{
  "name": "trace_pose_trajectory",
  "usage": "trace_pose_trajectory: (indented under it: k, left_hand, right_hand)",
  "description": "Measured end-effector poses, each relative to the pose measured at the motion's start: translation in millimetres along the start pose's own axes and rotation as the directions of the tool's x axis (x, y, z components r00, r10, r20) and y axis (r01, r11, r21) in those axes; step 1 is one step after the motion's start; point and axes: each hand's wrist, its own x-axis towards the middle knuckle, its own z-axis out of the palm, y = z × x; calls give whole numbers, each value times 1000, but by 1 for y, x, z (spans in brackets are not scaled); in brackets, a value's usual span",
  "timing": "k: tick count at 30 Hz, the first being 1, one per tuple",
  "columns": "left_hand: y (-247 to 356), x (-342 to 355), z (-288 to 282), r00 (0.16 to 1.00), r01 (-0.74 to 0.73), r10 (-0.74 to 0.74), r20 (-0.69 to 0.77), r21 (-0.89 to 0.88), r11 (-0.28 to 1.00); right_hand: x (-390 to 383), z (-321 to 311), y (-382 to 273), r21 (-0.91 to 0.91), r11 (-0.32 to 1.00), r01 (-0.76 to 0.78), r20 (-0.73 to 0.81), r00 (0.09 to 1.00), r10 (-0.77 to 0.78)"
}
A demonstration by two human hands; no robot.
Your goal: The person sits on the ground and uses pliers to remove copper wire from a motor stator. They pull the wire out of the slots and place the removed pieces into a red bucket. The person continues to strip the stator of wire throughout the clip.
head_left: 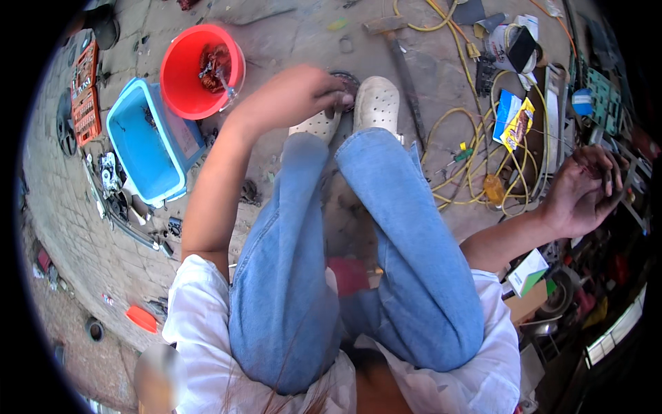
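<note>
Spread over paved ground [83, 228], a workshop's worth of clutter: toward the left edge, an orange case of small fittings [86, 96], loose metal parts [110, 172], a blue basin [141, 165] and, close beside it, a red bucket [181, 76] with a coppery tangle [212, 63] inside. Toward the far edge, a long-handled hammer [396, 55], with its shaft just to the right of a pair of pale, perforated clogs [378, 103]. Toward the right edge, loose loops of yellow cable [452, 110], and among them a green-handled screwdriver [463, 155], an amber object [494, 188] of unclear kind and a blue-and-yellow packet [517, 124]; farther out, a green case [603, 103]. In the way at centre: the clogs, close against the near side of a dark round part [352, 81], low at the toes and just beyond the gap between. On view there, a circular form with a blackish rim and rusty-brown middle, partly hidden behind the left hand [318, 93]. Fingers bent and close together over its near left edge; impossible to tell whether gripping or merely touching. Well apart at right, the right hand [583, 193]: raised, darkly smudged, loosely spread with fingers half curled.
</note>
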Motion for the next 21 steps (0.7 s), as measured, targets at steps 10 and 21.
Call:
trace_pose_trajectory:
  k: [10, 21]
  left_hand:
    - [-24, -8, 3, 998, 3, -30, -47, -493, 870]
    - [-65, 11, -5, 927, -37, -222, -301, -666, 745]
  right_hand:
    - [15, -75, 65, -900, -284, 329, 222, 910, 350]
    - [-38, -90, 115, -923, -341, 176, -240, 431, 870]
